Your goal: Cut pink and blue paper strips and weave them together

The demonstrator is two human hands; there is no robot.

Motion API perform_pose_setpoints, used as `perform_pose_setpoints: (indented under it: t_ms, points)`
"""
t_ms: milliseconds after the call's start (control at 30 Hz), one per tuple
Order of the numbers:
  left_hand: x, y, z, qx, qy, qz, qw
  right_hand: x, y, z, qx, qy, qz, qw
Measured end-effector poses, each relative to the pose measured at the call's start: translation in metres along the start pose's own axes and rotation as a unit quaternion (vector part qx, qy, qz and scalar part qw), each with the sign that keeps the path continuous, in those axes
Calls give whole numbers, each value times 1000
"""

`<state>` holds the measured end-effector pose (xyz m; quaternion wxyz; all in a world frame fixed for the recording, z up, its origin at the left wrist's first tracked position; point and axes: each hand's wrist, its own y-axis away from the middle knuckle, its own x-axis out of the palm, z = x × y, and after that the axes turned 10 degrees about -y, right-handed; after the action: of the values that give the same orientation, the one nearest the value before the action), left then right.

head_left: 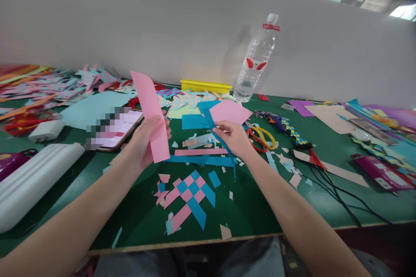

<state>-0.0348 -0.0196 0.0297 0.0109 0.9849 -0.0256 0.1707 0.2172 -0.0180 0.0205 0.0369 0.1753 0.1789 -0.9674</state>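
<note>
My left hand [147,136] is closed on a wide pink paper strip [151,117], holding it upright above the table. My right hand [231,137] pinches a blue paper strip [208,114], whose narrow end hangs down below the fingers. Behind that hand is a pink sheet of paper [229,111]; whether it is held too I cannot tell. On the table between my forearms lies a woven pink and blue paper fish [191,190]. Beyond it lie a flat blue strip [201,160] and a thin pink strip [199,152].
Scissors with red and yellow handles [264,138] lie beside my right wrist. A clear plastic bottle [258,60] stands tilted by the grey partition. A phone [115,129], a white power strip [42,181] and a pile of paper strips [61,86] lie at left. Paper scraps are scattered about.
</note>
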Motion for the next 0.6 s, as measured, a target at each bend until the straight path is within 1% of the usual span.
perform_pose_setpoints:
  t_ms: [33, 100, 167, 200, 267, 367, 467, 600]
  points:
    - [0, 0, -1, 2, 4, 0, 1000, 2, 2, 2, -16, 45, 30, 998]
    - [1, 1, -2, 10, 16, 6, 1000, 6, 7, 5, -56, 115, 102, 986]
    - [2, 2, -3, 23, 24, 18, 999, 9, 10, 6, -104, 167, 193, 961]
    - [3, 2, -3, 31, 25, 25, 999, 11, 11, 7, -122, 191, 229, 947]
    - [4, 3, -4, 43, 26, 37, 998, 13, 13, 6, -142, 234, 277, 921]
    - [5, 4, -3, 52, 28, 55, 997, 18, 14, 5, -158, 265, 286, 907]
    - [5, 5, -3, 60, 31, 75, 995, 24, 16, 4, -178, 279, 271, 904]
    - [6, 7, -3, 72, 36, 104, 991, 31, 17, 1, -184, 293, 255, 903]
